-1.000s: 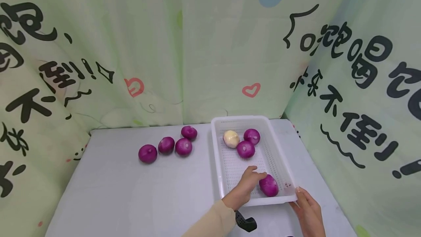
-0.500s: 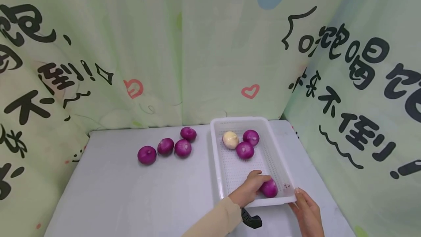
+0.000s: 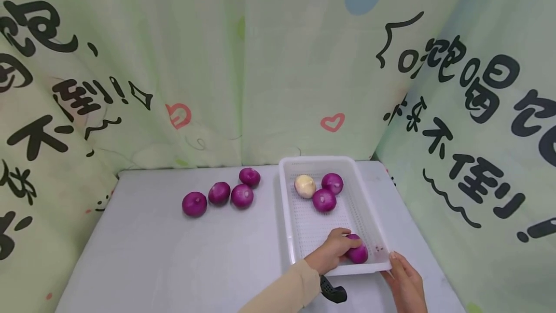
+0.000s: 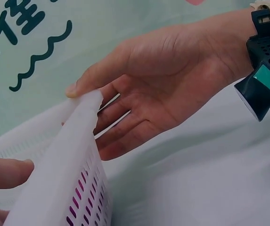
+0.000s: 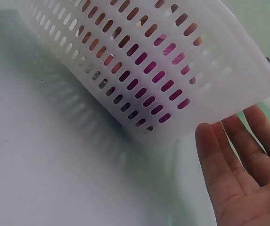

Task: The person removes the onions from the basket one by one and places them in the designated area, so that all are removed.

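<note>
Basket [image 3: 317, 160] on table [image 3: 173, 255], four onions [image 3: 324, 200] inside, four more onions [image 3: 242, 196] left of it, curtain [image 3: 278, 71] behind

Head looks down, wrists probably share basket wall [image 5: 145, 80]

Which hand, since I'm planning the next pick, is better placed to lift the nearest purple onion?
Probably the left hand: its thumb lies over the nearest purple onion, inside the basket. The right hand is outside, holding the basket's corner.
</note>
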`<state>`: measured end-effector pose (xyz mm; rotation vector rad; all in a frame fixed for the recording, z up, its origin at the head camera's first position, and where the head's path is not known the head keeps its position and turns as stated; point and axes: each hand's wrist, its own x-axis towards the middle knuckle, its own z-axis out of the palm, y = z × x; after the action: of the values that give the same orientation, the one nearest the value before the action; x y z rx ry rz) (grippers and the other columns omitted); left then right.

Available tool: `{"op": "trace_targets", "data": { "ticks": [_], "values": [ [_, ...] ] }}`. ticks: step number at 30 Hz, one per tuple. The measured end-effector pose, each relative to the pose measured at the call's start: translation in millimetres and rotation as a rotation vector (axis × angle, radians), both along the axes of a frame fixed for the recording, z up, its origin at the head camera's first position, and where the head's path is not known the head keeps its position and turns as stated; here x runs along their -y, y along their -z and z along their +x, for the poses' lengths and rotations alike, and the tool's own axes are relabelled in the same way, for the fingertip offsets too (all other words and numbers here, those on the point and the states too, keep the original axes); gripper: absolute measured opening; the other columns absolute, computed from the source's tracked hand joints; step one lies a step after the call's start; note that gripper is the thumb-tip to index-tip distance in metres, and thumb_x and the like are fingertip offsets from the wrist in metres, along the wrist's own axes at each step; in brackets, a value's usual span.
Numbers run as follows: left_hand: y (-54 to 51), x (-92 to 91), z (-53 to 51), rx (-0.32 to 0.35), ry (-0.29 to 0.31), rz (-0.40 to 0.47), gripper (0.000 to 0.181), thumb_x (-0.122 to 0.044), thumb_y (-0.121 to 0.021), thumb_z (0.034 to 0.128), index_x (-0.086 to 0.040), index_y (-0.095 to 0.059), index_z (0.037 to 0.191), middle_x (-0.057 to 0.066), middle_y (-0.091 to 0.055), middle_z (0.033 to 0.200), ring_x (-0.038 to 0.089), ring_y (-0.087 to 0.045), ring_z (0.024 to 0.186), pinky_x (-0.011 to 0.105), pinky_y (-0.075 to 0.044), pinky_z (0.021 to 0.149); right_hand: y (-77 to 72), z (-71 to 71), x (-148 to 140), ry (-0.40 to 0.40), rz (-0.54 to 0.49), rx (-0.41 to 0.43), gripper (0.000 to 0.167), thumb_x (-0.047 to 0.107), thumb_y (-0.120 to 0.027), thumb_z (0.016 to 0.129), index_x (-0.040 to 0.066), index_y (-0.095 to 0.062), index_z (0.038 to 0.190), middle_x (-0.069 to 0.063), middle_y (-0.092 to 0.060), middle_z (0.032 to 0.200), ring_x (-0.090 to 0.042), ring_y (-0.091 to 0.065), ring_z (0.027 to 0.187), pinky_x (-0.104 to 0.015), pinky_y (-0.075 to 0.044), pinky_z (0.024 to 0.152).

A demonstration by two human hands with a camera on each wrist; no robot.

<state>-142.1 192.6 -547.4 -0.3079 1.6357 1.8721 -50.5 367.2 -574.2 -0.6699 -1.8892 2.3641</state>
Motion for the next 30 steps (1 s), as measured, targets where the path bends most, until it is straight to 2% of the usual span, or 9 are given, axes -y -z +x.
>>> {"op": "trace_targets", "data": {
  "ticks": [2,8,13,19,24,30],
  "values": [
    [-0.2,0.3,0.0,0.000,0.018,-0.001,0.038,-0.005,-0.074,0.0916,0.002,-0.063,0.128,0.017,-0.068,0.113,0.025,-0.069,0.101,0.043,-0.059,0.093,0.2,0.3,0.0,0.007,-0.008,0.000,0.020,0.025,-0.057,0.108,0.024,-0.077,0.106,0.025,-0.069,0.110,0.009,-0.067,0.101,-0.016,-0.058,0.087],
    [0.2,-0.1,-0.5,0.002,0.072,0.009,0.021,-0.010,-0.075,0.0940,-0.002,-0.068,0.113,0.012,-0.073,0.103,0.025,-0.073,0.096,0.044,-0.062,0.091,-0.7,0.4,1.2,0.005,-0.013,0.008,0.021,0.026,-0.056,0.108,0.032,-0.076,0.103,0.030,-0.068,0.106,0.011,-0.066,0.101,-0.015,-0.058,0.086],
    [-1.2,1.0,-1.3,0.022,0.059,0.035,0.024,-0.010,-0.075,0.0942,-0.002,-0.068,0.116,0.013,-0.072,0.104,0.028,-0.073,0.097,0.049,-0.062,0.090,-2.0,0.9,1.1,-0.001,-0.012,-0.027,0.021,0.024,-0.056,0.108,0.030,-0.076,0.104,0.029,-0.069,0.107,0.010,-0.067,0.102,-0.015,-0.058,0.086],
    [-2.2,5.3,-2.7,0.048,0.032,0.060,0.028,-0.012,-0.075,0.0947,-0.002,-0.067,0.119,0.015,-0.071,0.107,0.028,-0.072,0.098,0.049,-0.062,0.091,-3.7,0.2,2.6,0.007,0.012,-0.001,0.019,0.027,-0.057,0.108,0.032,-0.075,0.105,0.029,-0.069,0.106,0.011,-0.066,0.101,-0.015,-0.057,0.086],
    [-0.9,12.9,-6.4,0.018,0.030,0.093,0.028,-0.014,-0.074,0.0957,-0.001,-0.068,0.120,0.015,-0.071,0.108,0.027,-0.072,0.099,0.049,-0.063,0.090,-4.9,-1.8,4.5,0.009,0.021,-0.006,0.018,0.026,-0.058,0.108,0.030,-0.076,0.107,0.029,-0.069,0.106,0.010,-0.066,0.101,-0.015,-0.058,0.085],
    [-6.0,27.3,-8.5,-0.004,0.046,0.128,0.032,-0.017,-0.075,0.0960,-0.003,-0.067,0.123,0.014,-0.072,0.109,0.024,-0.070,0.098,0.049,-0.063,0.089,-5.4,-2.7,5.0,0.036,0.052,0.069,0.014,0.033,-0.060,0.106,0.035,-0.074,0.105,0.032,-0.066,0.103,0.012,-0.065,0.099,-0.015,-0.057,0.086]
  ]
}}
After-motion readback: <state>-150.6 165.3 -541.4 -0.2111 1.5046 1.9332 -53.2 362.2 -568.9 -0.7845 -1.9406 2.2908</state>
